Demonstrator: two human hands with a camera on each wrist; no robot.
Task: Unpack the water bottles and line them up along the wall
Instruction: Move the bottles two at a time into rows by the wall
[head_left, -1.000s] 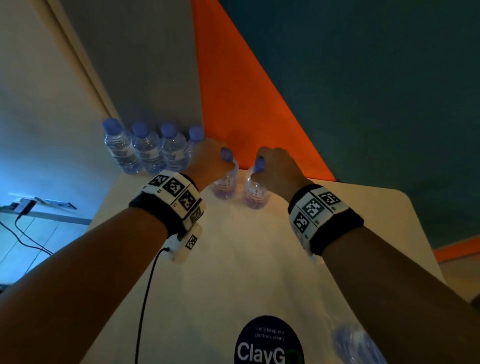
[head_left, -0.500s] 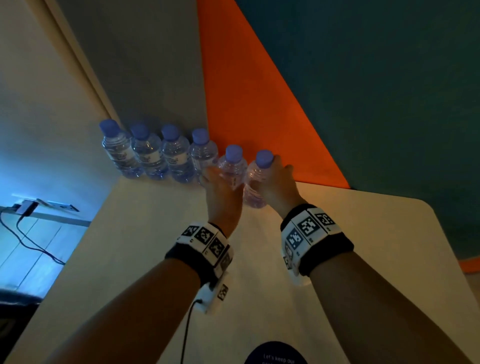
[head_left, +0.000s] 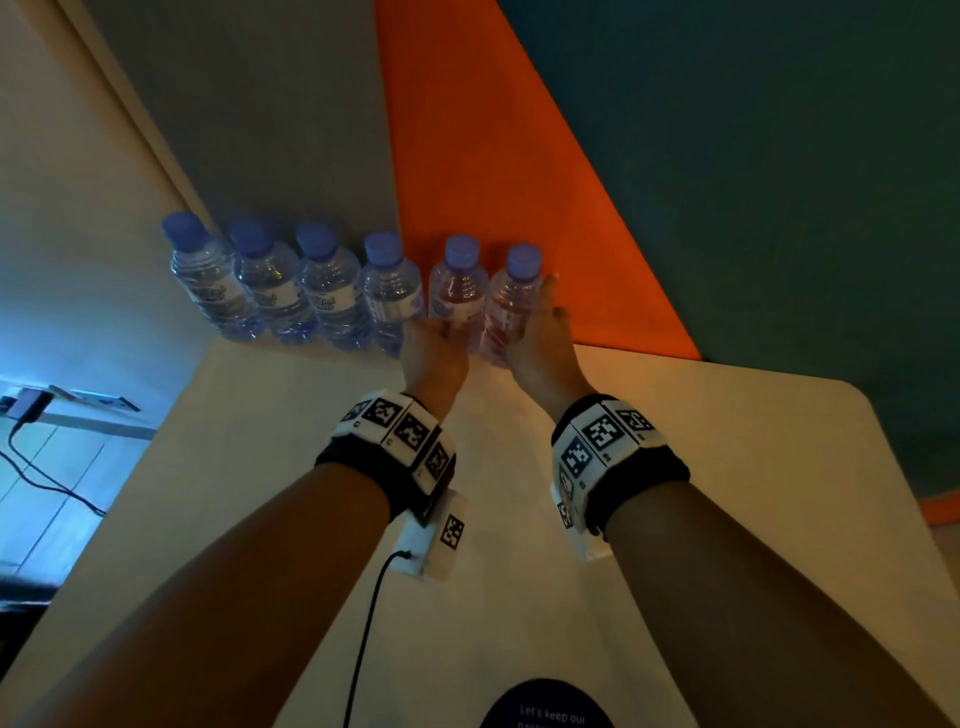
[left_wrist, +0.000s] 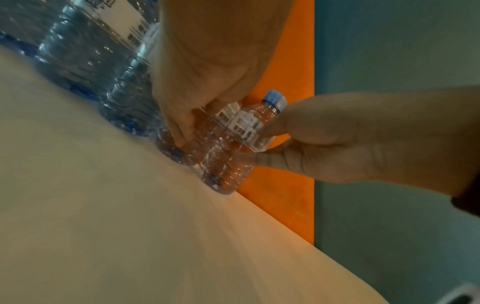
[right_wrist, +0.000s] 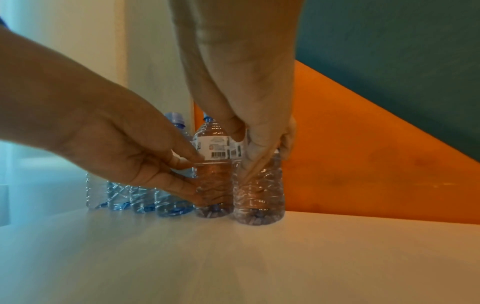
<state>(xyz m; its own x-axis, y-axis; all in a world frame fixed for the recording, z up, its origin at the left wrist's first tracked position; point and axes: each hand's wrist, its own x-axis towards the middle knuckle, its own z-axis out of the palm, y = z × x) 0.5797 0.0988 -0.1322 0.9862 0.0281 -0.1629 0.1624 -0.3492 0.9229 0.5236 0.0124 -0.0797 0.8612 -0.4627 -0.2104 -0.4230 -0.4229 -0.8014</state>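
Observation:
Six clear water bottles with blue caps stand in a row against the wall at the far edge of the table (head_left: 675, 467). My left hand (head_left: 436, 348) holds the fifth bottle (head_left: 457, 301) low on its body, thumb and fingers pinching it (right_wrist: 214, 181). My right hand (head_left: 540, 332) wraps the sixth bottle (head_left: 511, 306) at the right end, thumb on one side and fingers on the other (right_wrist: 259, 197). Both bottles stand upright on the table, touching each other. The left wrist view shows the same two bottles (left_wrist: 241, 127) between both hands.
The other bottles (head_left: 270, 291) fill the row to the left, up to the table's left corner. An orange wall panel (head_left: 493, 182) rises behind the held bottles. A dark round sticker (head_left: 545, 706) lies at the near edge. A cable (head_left: 363, 623) hangs from my left wrist.
Both hands moved forward with a bottle each, from the middle of the table to the wall. The grips went from the caps down to the bodies.

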